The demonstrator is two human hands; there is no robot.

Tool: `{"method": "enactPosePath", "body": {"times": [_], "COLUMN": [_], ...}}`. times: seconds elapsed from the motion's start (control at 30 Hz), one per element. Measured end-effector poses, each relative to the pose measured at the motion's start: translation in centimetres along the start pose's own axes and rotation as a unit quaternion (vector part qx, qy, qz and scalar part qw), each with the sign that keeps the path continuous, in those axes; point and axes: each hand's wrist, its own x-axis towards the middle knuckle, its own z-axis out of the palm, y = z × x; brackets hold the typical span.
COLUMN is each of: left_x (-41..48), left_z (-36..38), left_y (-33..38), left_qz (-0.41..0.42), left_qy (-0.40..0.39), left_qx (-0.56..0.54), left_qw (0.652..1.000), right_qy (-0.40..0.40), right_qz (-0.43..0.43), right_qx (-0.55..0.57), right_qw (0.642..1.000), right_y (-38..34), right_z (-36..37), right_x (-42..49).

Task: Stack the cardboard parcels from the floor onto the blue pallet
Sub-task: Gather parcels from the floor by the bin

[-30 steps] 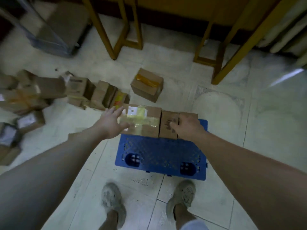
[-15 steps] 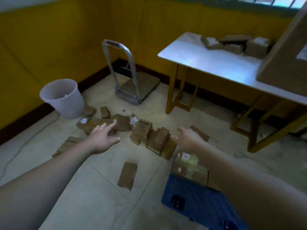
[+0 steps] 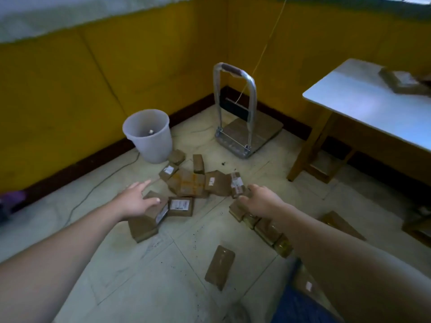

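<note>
Both hands are empty, fingers spread: the left hand (image 3: pixel 137 201) hovers over a labelled parcel (image 3: pixel 149 215) on the floor, the right hand (image 3: pixel 261 201) by another row. Best grip it on opposite sides before carrying it back to the pallet (image 3: pixel 300 306).

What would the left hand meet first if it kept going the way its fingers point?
Probably the labelled parcel lying right under and ahead of the left hand, at the near edge of the pile of parcels. The open hand seems above it, not touching, though depth is unclear.
</note>
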Motion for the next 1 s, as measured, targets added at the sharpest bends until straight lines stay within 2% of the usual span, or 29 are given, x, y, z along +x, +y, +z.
{"method": "enactPosePath", "body": {"times": [0.17,0.4,0.6,0.73,0.87,1.0], "left_x": [4.2,15.3,28.7,36.3,42.8,49.2], "left_z": [-2.8,-5.6,-8.7,-9.8,-7.0,1.6], "left_y": [-4.1,-11.5,-19.7,-24.4,-28.0,-32.2], "left_qz": [-0.044,-0.038,0.009,0.027,0.012,-0.033], "left_qy": [0.005,-0.025,-0.092,-0.144,-0.171,-0.202], "left_qx": [-0.006,-0.006,0.012,0.015,-0.014,-0.048], "left_qw": [0.999,0.999,0.996,0.989,0.985,0.978], "right_qy": [-0.029,-0.025,-0.006,-0.028,-0.035,-0.066], "right_qz": [-0.008,0.013,0.111,0.169,0.176,0.186], "right_qx": [-0.008,0.01,0.058,0.1,0.116,0.165], "right_qw": [1.0,1.0,0.992,0.98,0.977,0.966], "right_y": [-5.9,-14.7,-23.3,-28.8,-31.1,-29.5], "right_z": [1.2,5.8,12.6,17.5,22.7,31.3], "right_x": [6.5,15.8,23.6,27.7,33.6,42.1]}}
